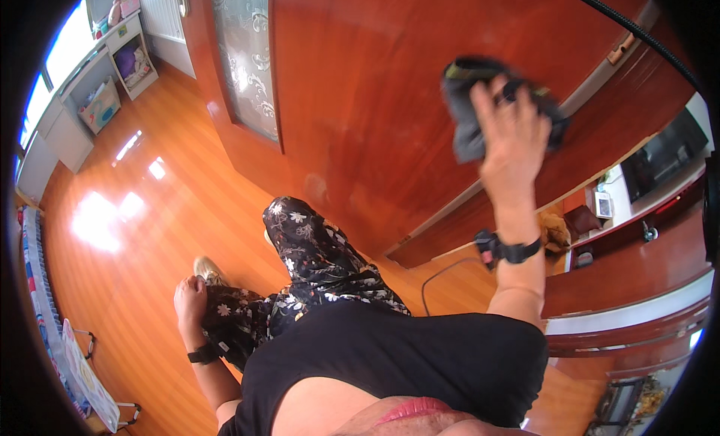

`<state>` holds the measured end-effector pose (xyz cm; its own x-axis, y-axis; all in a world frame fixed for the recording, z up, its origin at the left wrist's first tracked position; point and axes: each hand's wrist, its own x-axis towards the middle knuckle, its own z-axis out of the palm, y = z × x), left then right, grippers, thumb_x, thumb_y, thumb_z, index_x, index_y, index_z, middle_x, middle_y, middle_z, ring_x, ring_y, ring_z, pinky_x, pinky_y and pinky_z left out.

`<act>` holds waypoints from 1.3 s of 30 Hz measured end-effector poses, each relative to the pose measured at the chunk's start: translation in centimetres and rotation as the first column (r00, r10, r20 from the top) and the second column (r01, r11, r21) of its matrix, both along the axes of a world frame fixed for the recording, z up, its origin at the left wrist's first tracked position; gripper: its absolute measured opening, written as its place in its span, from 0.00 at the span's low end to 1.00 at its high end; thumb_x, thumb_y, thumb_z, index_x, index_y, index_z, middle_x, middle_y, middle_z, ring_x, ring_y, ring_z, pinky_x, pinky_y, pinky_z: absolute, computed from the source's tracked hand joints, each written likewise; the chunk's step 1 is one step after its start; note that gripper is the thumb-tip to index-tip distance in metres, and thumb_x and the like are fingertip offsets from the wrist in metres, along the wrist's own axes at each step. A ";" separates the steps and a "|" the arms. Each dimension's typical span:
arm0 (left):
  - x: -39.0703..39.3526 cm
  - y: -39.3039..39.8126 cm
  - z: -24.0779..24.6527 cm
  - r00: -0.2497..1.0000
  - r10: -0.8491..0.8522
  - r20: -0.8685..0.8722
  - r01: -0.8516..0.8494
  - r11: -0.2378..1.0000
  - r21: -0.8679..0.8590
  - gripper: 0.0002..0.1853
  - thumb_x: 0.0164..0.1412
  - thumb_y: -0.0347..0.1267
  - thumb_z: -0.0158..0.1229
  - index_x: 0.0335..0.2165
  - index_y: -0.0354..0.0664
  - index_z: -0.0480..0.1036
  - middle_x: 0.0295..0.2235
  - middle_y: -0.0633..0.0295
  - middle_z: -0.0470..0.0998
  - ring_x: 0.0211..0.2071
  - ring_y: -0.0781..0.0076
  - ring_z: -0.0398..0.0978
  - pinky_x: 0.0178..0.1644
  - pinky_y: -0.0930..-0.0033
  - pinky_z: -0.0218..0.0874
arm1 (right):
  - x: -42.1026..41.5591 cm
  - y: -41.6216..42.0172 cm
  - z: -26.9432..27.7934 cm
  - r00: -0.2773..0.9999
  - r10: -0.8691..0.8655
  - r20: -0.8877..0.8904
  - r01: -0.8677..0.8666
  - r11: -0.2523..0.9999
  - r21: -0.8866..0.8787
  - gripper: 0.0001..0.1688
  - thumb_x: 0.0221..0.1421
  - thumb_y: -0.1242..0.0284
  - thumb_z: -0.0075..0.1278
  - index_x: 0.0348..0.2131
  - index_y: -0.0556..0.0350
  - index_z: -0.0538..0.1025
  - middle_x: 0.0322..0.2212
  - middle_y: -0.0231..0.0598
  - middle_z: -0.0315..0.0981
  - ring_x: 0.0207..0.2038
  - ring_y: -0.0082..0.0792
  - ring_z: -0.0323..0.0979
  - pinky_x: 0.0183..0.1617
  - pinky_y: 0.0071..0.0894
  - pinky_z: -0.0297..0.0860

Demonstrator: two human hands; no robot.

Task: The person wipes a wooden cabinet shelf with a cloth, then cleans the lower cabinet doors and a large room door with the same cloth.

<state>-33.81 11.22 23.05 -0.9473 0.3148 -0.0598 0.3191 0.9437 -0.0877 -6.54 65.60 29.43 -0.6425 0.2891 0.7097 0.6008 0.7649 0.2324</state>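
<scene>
My right hand (514,129) presses a dark grey cloth (469,121) flat against the reddish-brown wooden door (360,98), its fingers spread over the fabric and slightly blurred. The door has a patterned glass panel (247,59) to the left of the cloth. Over my knee, at the lower left, my left hand (191,301) rests on the floral trousers (309,250) with its fingers curled; whether anything is under them cannot be seen. A strap is on each wrist, and the right one carries a small dark device (488,249).
White shelves (132,53) with a fabric bin stand at the upper left. A folding table (90,374) leans at the lower left. On the right are a television (664,154) and a cabinet (630,267). A black cable (630,28) crosses the upper right; a thin cord hangs near my right arm.
</scene>
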 end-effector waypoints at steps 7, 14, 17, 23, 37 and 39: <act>-5.2 1.2 1.4 1.000 -0.022 -0.020 0.020 0.994 -0.103 0.12 0.53 0.34 0.50 0.23 0.37 0.75 0.28 0.49 0.76 0.34 0.49 0.74 0.41 0.54 0.65 | -4.6 10.8 16.7 0.962 0.021 -0.271 0.094 0.910 0.403 0.40 0.45 0.72 0.56 0.58 0.25 0.65 0.58 0.24 0.61 0.59 0.36 0.59 0.60 0.52 0.56; -10.5 4.1 -4.1 0.998 -0.042 0.043 0.054 0.943 -0.328 0.15 0.53 0.34 0.49 0.22 0.34 0.77 0.27 0.46 0.77 0.32 0.48 0.76 0.38 0.52 0.66 | -9.2 12.9 10.3 0.938 -0.080 -0.338 0.251 0.830 0.498 0.26 0.56 0.50 0.47 0.53 0.29 0.71 0.52 0.29 0.67 0.54 0.42 0.64 0.53 0.50 0.60; -10.4 6.4 -3.3 0.996 -0.065 0.055 0.080 0.936 -0.342 0.17 0.55 0.36 0.49 0.23 0.34 0.77 0.27 0.45 0.77 0.32 0.47 0.76 0.39 0.51 0.66 | -8.9 15.1 9.6 0.912 -0.140 -0.385 0.324 0.822 0.469 0.26 0.56 0.50 0.47 0.53 0.30 0.71 0.51 0.31 0.68 0.53 0.43 0.65 0.53 0.52 0.60; -9.6 8.9 -2.8 0.996 -0.003 0.084 0.041 0.893 -0.448 0.20 0.58 0.41 0.48 0.26 0.36 0.78 0.29 0.45 0.78 0.34 0.47 0.76 0.40 0.51 0.67 | -7.3 17.1 8.9 0.912 -0.118 -0.392 0.301 0.841 0.449 0.29 0.51 0.76 0.50 0.54 0.54 0.68 0.55 0.49 0.61 0.59 0.53 0.57 0.63 0.52 0.50; -7.2 5.5 -3.8 0.997 -0.005 0.078 0.036 0.914 -0.404 0.22 0.57 0.42 0.46 0.27 0.35 0.78 0.30 0.43 0.78 0.34 0.45 0.76 0.42 0.49 0.67 | -3.0 16.8 9.4 0.866 0.033 -0.499 0.213 0.878 0.429 0.27 0.51 0.74 0.50 0.52 0.54 0.70 0.55 0.48 0.62 0.59 0.51 0.58 0.62 0.50 0.51; -7.3 4.4 -4.0 0.997 -0.019 0.078 0.048 0.918 -0.394 0.22 0.57 0.42 0.46 0.27 0.35 0.78 0.30 0.43 0.78 0.35 0.45 0.76 0.42 0.49 0.67 | -3.0 16.2 9.8 0.858 0.039 -0.512 0.219 0.875 0.433 0.27 0.50 0.74 0.52 0.51 0.54 0.71 0.55 0.48 0.62 0.59 0.52 0.58 0.62 0.50 0.51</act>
